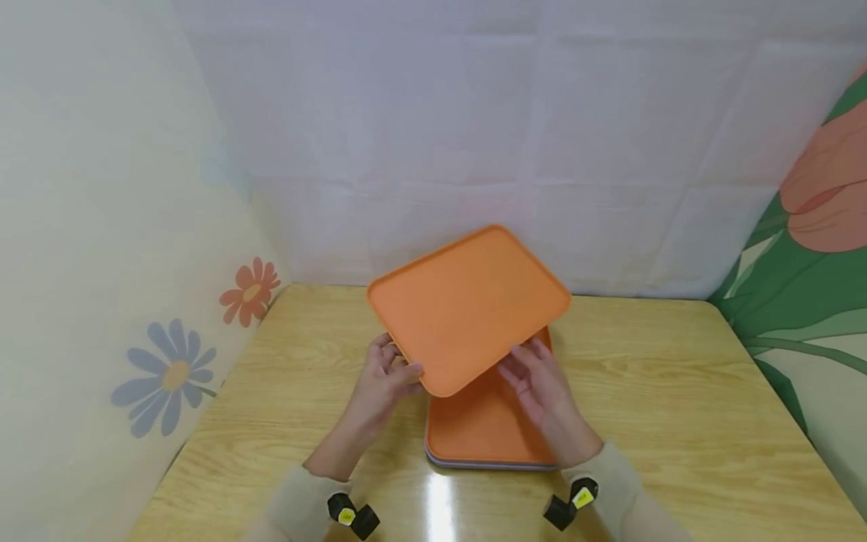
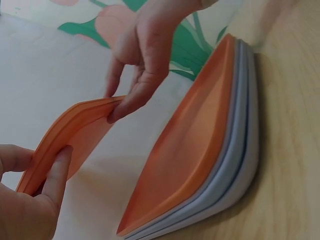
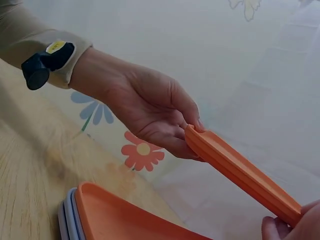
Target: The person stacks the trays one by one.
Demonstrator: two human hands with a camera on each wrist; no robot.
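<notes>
Both hands hold up an orange tray [image 1: 467, 309], tilted and turned at an angle above a stack of trays. My left hand [image 1: 384, 376] pinches its left edge near the front corner, thumb on the upper face. On the near right edge, my right hand [image 1: 542, 384] grips the rim between thumb and fingers, as the left wrist view also shows. Below lies another orange tray [image 2: 185, 135], topmost in the stack, partly covered by the raised one in the head view. Under it are several grey-blue trays [image 2: 250, 115], nested together, their rims showing at the side.
The stack sits on a light wood-grain table [image 1: 650, 391]. A white cloth [image 1: 433, 113] hangs behind the table's far edge. Walls with painted flowers [image 1: 176, 376] flank it on the left and right. Each wrist wears a small black camera [image 1: 572, 504].
</notes>
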